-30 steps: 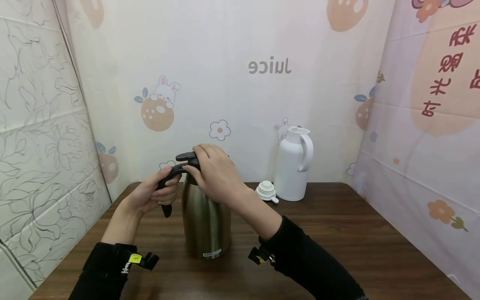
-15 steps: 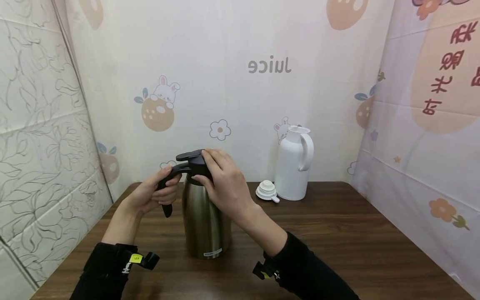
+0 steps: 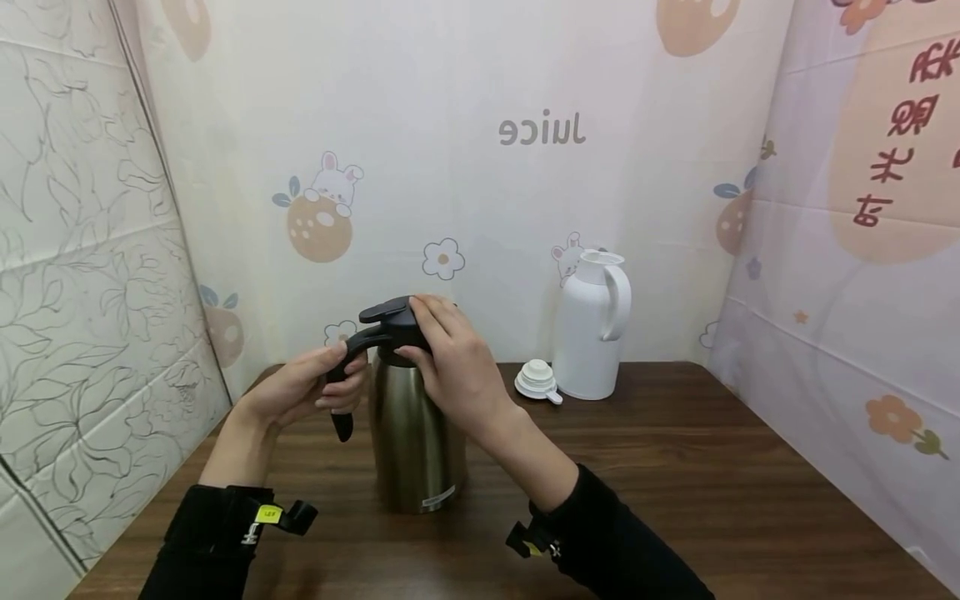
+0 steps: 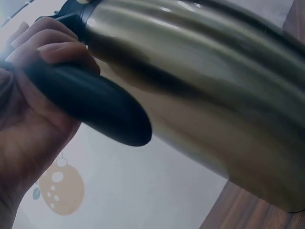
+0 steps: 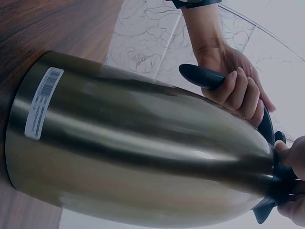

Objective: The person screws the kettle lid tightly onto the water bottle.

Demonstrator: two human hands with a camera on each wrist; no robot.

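Observation:
A gold-brown metal thermos jug (image 3: 412, 433) stands upright on the wooden table, with a white barcode sticker (image 5: 44, 102) low on its side. My left hand (image 3: 303, 385) grips the jug's black handle (image 4: 90, 102), fingers curled round it; the handle's lower end sticks out below them. My right hand (image 3: 467, 367) holds the black lid (image 3: 403, 323) from the right side, thumb at the near side and fingers over the top. In the right wrist view, its fingertips (image 5: 290, 155) show at the black collar. Part of the lid is hidden behind this hand.
A white jug (image 3: 587, 333) with an open top stands farther back on the right. Beside it on the table (image 3: 637, 467) lies a white stopper (image 3: 536, 379). Printed curtains (image 3: 480, 192) close off the back and sides.
My right hand has shifted right and slightly down on the lid, uncovering more of its black top. The jug has turned a little, its sticker moving rightward. My left hand stays on the handle.

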